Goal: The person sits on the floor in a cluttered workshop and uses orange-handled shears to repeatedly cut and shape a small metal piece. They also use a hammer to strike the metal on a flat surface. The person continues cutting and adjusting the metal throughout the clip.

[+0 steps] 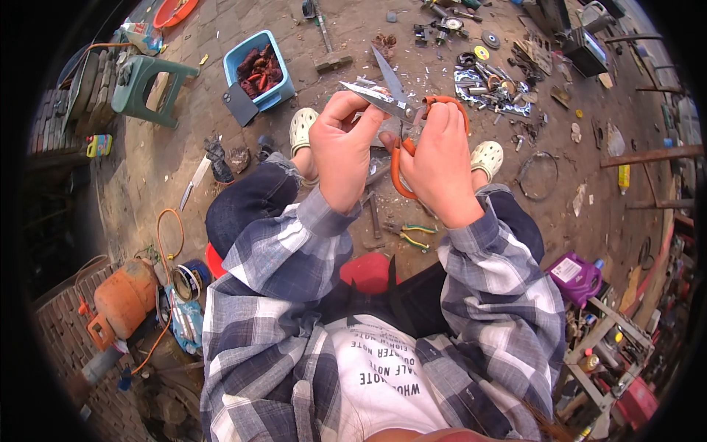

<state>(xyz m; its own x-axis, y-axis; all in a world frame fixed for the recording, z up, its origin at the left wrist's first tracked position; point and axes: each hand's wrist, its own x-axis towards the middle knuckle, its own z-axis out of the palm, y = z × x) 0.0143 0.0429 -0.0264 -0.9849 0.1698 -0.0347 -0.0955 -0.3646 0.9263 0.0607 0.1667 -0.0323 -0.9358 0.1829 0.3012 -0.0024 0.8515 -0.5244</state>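
My right hand (436, 163) grips a pair of scissors (398, 174) with orange handles, its fingers through and around the loops. The two metal blades stand apart and point up and to the left. Close beside the lower blade, my left hand (342, 147) is closed in a pinch, thumb against fingers. A thin silvery sliver shows by its fingertips, but I cannot make out what they hold. On the ground below my hands lie pliers (412, 234) with yellow-green grips and a hammer (374, 219).
A blue bin (286, 90) of dark red scraps and a green stool (132, 92) stand ahead to the left. Metal parts (495, 87) lie scattered ahead to the right. A knife (194, 181) lies left of my knee, an orange gas cylinder (125, 296) behind it, a purple jug (576, 277) to my right.
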